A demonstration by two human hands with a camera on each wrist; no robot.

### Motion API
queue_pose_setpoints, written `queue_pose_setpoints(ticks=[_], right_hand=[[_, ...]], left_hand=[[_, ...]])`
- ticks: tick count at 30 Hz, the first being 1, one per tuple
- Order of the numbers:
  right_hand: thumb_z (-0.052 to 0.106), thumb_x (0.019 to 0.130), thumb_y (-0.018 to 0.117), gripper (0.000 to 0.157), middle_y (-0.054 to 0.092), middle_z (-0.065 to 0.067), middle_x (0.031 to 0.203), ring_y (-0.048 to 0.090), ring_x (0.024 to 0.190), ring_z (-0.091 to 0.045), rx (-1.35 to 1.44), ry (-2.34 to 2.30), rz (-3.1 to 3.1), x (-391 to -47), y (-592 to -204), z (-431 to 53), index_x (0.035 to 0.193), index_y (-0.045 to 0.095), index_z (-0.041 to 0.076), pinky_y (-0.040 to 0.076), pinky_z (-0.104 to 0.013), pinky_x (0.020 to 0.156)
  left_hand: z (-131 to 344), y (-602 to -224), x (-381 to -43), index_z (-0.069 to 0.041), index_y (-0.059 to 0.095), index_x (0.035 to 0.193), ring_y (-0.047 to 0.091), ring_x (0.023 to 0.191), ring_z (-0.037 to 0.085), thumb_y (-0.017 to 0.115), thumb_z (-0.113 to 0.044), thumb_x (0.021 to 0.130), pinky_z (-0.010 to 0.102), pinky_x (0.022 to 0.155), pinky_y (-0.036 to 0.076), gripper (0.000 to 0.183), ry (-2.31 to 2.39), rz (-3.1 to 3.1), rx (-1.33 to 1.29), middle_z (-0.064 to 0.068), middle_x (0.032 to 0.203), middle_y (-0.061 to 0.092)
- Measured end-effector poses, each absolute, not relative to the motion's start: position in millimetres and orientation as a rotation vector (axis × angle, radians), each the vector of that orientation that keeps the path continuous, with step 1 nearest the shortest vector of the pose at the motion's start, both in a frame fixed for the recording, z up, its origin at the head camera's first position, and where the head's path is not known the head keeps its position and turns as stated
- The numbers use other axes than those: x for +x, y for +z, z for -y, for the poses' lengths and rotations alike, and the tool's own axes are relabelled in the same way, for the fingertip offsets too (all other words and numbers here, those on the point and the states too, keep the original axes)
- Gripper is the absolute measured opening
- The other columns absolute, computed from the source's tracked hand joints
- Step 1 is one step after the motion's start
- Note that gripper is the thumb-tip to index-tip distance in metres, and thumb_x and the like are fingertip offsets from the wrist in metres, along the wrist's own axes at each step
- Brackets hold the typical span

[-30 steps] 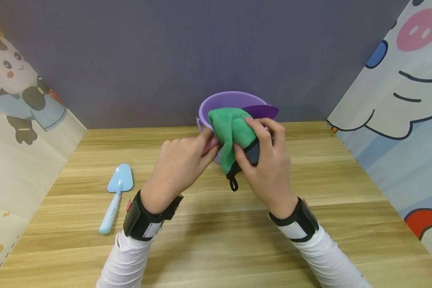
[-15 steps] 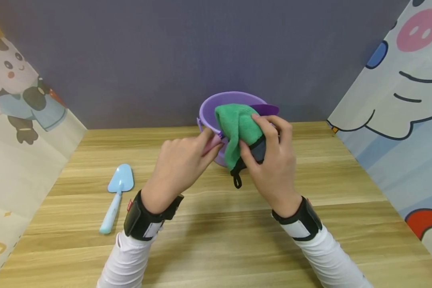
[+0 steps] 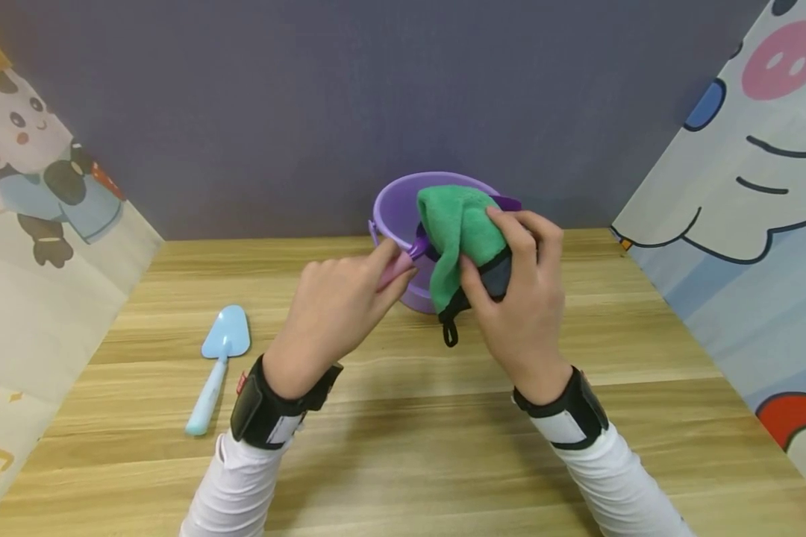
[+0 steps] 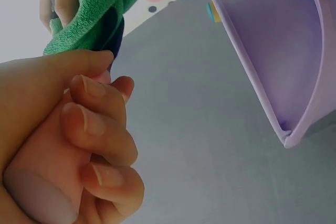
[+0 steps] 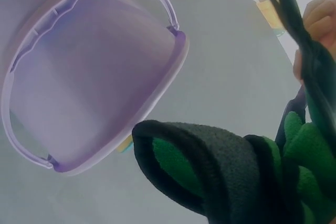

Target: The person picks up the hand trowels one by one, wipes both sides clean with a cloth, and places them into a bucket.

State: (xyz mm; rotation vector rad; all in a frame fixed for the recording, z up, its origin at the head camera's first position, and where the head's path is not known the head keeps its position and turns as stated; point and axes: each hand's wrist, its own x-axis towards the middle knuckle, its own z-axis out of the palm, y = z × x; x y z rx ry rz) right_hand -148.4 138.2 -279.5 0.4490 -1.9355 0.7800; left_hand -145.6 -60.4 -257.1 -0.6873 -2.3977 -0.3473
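Note:
In the head view, my left hand (image 3: 339, 313) grips the pink handle (image 3: 395, 271) of a toy shovel. Its purple neck (image 3: 419, 247) shows beyond the fingers, and a purple blade tip (image 3: 508, 203) sticks out at the far side of a green cloth (image 3: 473, 224). The cloth has a grey part, black edging and a hanging loop, and covers most of the blade. My right hand (image 3: 527, 298) pinches the bunched cloth round the shovel. Behind and below both stands a purple bucket (image 3: 403, 201). The left wrist view shows curled fingers (image 4: 107, 129) round the pink handle (image 4: 50, 150).
A light blue toy trowel (image 3: 225, 335) lies on the wooden table (image 3: 389, 447), left of my left hand. At the back rises a grey panel (image 3: 295, 112). Cartoon-printed panels (image 3: 739, 179) flank the table on both sides.
My right hand has slid the cloth rightward and a little away along the shovel. More purple neck shows near the handle, and less of the blade tip. My left hand has stayed put.

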Motion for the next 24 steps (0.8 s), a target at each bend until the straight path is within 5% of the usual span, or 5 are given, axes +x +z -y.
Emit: queue_pose_setpoints(ticks=[24], right_hand=[[0.022, 0.086, 0.066, 0.045, 0.048, -0.032, 0.117, 0.050, 0.112, -0.032, 0.378, 0.861, 1.846, -144.9, -268.2, -146.5, 0.127, 0.055, 0.006, 0.048, -0.051, 0.093]], left_hand=[[59.7, -254.6, -143.3, -0.015, 0.063, 0.094, 0.046, 0.041, 0.019, 0.053, -0.038, 0.096, 0.039, 0.035, 0.041, 0.025, -0.376, 2.465, -0.652, 0.000, 0.046, 0.043]])
